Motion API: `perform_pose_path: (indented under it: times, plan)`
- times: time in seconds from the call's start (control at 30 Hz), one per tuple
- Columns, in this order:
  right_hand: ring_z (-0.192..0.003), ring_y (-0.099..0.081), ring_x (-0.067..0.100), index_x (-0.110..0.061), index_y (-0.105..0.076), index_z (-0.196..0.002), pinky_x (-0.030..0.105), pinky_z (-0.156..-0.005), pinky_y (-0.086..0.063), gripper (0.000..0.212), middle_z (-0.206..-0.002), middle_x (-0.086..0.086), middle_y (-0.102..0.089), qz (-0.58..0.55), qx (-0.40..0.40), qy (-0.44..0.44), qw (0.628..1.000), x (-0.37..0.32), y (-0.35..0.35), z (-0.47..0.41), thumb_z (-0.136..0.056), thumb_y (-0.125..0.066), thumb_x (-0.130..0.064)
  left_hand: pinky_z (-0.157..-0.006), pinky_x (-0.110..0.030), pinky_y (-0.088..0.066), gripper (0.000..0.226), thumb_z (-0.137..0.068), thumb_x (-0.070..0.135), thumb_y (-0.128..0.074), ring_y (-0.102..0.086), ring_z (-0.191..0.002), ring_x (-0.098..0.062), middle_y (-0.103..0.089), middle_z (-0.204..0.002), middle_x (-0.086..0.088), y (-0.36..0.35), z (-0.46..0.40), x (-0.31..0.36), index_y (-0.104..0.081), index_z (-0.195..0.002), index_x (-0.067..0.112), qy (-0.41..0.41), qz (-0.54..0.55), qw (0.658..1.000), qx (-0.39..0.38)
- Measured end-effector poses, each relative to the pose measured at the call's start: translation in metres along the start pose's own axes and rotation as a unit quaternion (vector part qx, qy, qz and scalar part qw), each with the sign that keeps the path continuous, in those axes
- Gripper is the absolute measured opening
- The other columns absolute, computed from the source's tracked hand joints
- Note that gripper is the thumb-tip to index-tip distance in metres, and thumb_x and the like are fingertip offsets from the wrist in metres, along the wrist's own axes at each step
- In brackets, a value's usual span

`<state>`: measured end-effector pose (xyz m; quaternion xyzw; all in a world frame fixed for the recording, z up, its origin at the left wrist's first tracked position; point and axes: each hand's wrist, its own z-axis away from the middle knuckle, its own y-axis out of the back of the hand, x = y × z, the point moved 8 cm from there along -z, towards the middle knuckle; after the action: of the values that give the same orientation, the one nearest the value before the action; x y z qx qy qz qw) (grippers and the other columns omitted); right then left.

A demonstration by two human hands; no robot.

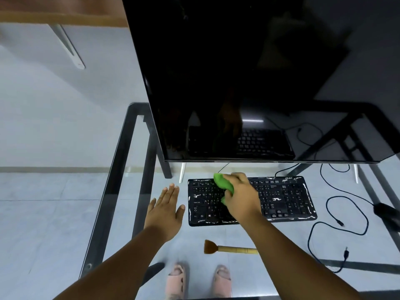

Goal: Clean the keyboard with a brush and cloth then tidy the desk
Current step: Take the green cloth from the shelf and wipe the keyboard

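Observation:
A black keyboard (281,198) lies on the glass desk (112,169) below the monitor. My right hand (240,195) grips a green cloth (223,184) and presses it on the keys left of the keyboard's middle. Beside the keyboard's left edge is my left hand (166,210), fingers straight, palm down over the glass and holding nothing. A brush (229,248) with brown bristles and a wooden handle lies on the glass in front of the keyboard, partly hidden by my right forearm.
A large dark monitor (238,83) stands behind the keyboard. Black cables (337,211) loop over the desk at the right, near a black adapter (387,211). Through the glass I see the desk's black frame and feet in pink slippers (177,278).

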<state>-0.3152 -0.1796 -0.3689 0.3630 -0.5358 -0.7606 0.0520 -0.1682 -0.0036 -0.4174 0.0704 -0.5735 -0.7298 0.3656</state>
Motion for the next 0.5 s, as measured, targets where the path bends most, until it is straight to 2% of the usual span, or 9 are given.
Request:
perform_pose_path:
  times: [0.13, 0.33, 0.43, 0.5]
  plan:
    - [-0.105, -0.059, 0.024, -0.031, -0.054, -0.135, 0.036, -0.087, -0.055, 0.048, -0.137, -0.012, -0.043, 0.027, -0.033, -0.027, 0.999, -0.002, -0.009, -0.014, -0.09, -0.053, -0.014, -0.118, -0.036, 0.005, 0.062, -0.102, 0.044, -0.02, 0.015, -0.147, -0.011, 0.019, -0.158, 0.01, -0.008, -0.002, -0.005, 0.009, -0.154, 0.026, -0.017, -0.033, 0.999, -0.021]
    - [-0.105, -0.053, 0.021, -0.039, -0.049, -0.137, 0.036, -0.088, -0.053, 0.054, -0.133, -0.018, -0.043, 0.057, -0.09, 0.068, 0.992, -0.037, -0.038, -0.018, -0.089, -0.051, -0.013, -0.116, -0.033, 0.005, 0.065, -0.102, 0.045, -0.021, 0.02, -0.145, -0.01, 0.027, -0.156, 0.011, -0.012, -0.001, -0.011, 0.017, -0.151, 0.027, -0.045, -0.066, 0.997, -0.023]
    - [-0.103, -0.053, 0.02, -0.039, -0.052, -0.134, 0.036, -0.083, -0.055, 0.051, -0.128, -0.016, -0.046, 0.092, -0.069, 0.067, 0.991, -0.031, -0.035, -0.017, -0.09, -0.05, -0.014, -0.115, -0.031, 0.006, 0.065, -0.101, 0.048, -0.021, 0.019, -0.145, -0.01, 0.027, -0.154, 0.013, -0.012, -0.002, -0.016, 0.018, -0.15, 0.029, -0.058, -0.069, 0.996, -0.026]
    - [-0.102, -0.053, 0.022, -0.036, -0.054, -0.133, 0.036, -0.081, -0.056, 0.049, -0.126, -0.012, -0.047, 0.096, -0.049, 0.027, 0.994, -0.022, -0.027, -0.022, -0.09, -0.05, -0.013, -0.115, -0.031, 0.005, 0.066, -0.101, 0.049, -0.021, 0.02, -0.144, -0.01, 0.027, -0.154, 0.013, -0.011, -0.003, -0.015, 0.018, -0.15, 0.029, -0.062, -0.069, 0.995, -0.028]
